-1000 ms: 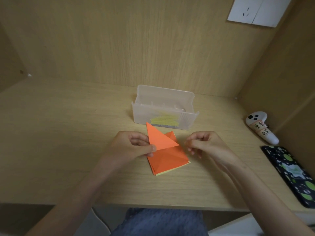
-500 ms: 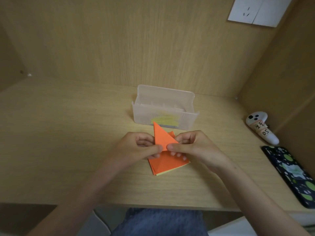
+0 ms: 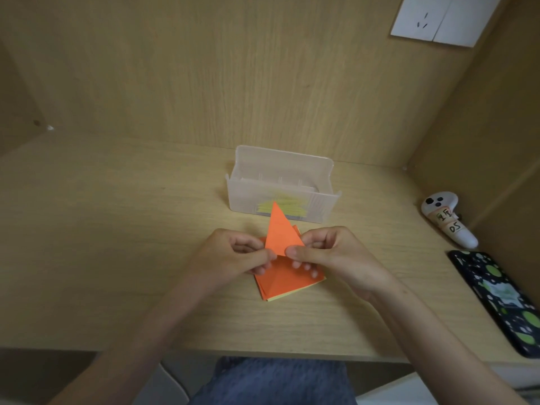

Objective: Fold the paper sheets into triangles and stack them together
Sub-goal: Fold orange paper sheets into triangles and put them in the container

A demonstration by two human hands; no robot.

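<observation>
An orange paper triangle (image 3: 280, 231) stands point-up above the desk. My left hand (image 3: 233, 257) pinches its lower left corner and my right hand (image 3: 327, 255) pinches its lower right corner. Under both hands lies a small stack of orange sheets (image 3: 287, 283) with a yellow edge showing at the bottom. Behind it a clear plastic box (image 3: 282, 182) holds yellow folded papers (image 3: 283, 207).
A white controller (image 3: 447, 219) with a handwritten label lies at the right by the side wall. A dark phone with green spots (image 3: 502, 299) lies at the right front edge. Wooden walls close in the desk (image 3: 102, 244) behind and on the right.
My right hand has come in from the right and taken hold of the triangle's right corner. The triangle has turned more upright, its tip now in front of the box.
</observation>
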